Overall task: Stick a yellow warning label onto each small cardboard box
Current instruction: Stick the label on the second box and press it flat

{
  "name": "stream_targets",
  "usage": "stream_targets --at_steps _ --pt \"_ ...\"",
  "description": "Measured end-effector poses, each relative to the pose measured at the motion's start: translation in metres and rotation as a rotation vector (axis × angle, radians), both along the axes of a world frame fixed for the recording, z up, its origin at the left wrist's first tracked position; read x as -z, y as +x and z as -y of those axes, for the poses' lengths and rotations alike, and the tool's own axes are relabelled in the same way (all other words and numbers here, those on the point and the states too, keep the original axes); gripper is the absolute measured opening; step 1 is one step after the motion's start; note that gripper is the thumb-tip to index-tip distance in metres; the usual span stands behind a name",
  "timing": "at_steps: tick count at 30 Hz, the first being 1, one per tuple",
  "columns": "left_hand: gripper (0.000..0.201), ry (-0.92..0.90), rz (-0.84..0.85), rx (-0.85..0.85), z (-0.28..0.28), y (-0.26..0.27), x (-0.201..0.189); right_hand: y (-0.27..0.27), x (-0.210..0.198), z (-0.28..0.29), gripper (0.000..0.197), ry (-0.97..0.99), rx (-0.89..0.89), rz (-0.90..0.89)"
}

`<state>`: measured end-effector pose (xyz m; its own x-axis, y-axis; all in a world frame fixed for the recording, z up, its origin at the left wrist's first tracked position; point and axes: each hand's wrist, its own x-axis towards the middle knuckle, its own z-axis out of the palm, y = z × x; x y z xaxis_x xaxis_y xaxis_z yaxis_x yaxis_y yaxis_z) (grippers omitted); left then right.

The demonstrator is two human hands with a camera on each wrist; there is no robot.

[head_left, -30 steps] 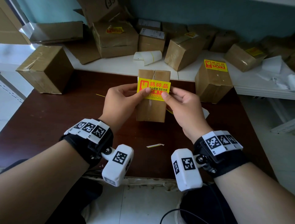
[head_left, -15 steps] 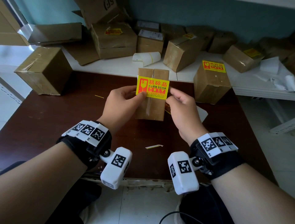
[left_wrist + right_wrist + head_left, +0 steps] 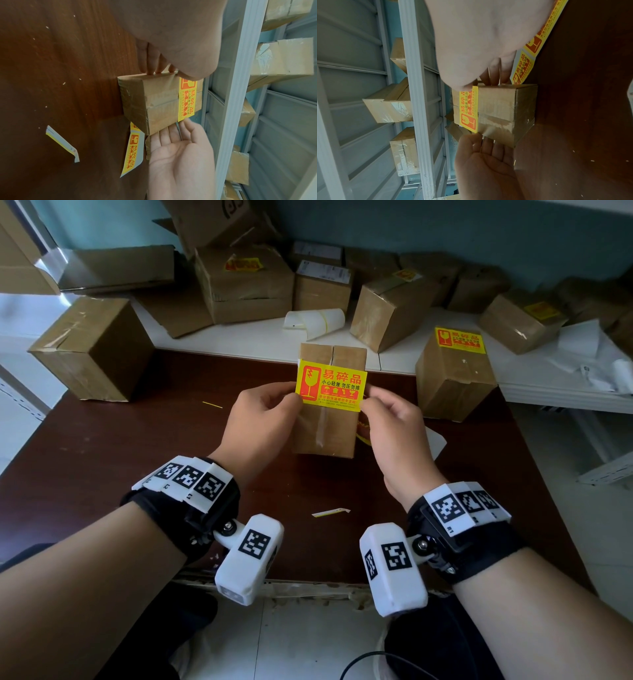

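Left hand (image 3: 263, 419) and right hand (image 3: 394, 422) face each other, fingers pinching.

boxes (image 3: 452, 378) flanking — bare tabletop (image 3: 113, 460) between

I see the box (image 3: 329, 419) standing upright on the dark table (image 3: 102, 457), brown cardboard, its seam sealed with clear tape down the middle of its top face. The label (image 3: 331, 385) is yellow with a red broken-glass symbol on its left, red and black Chinese text to the right. It lies across the far half of the box's top face, about level, spanning nearly the full width. My left hand (image 3: 263, 419) pinches its left edge, my right hand (image 3: 390, 419) its right edge. I cannot tell whether it is fully stuck down.
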<state>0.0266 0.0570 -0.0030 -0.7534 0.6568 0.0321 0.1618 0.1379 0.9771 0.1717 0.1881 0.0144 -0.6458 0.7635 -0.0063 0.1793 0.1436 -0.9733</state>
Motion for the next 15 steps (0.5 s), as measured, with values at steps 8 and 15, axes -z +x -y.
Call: stream_targets --at_steps 8,15 --pt "0.028 -0.017 -0.046 -0.051 0.001 0.002 -0.001 0.0 0.004 0.0 0.024 0.003 -0.008 -0.026" --pt "0.024 0.002 -0.186 0.03 0.007 0.017 -0.01 0.0 0.007 0.001 0.032 0.128 0.028 0.006"
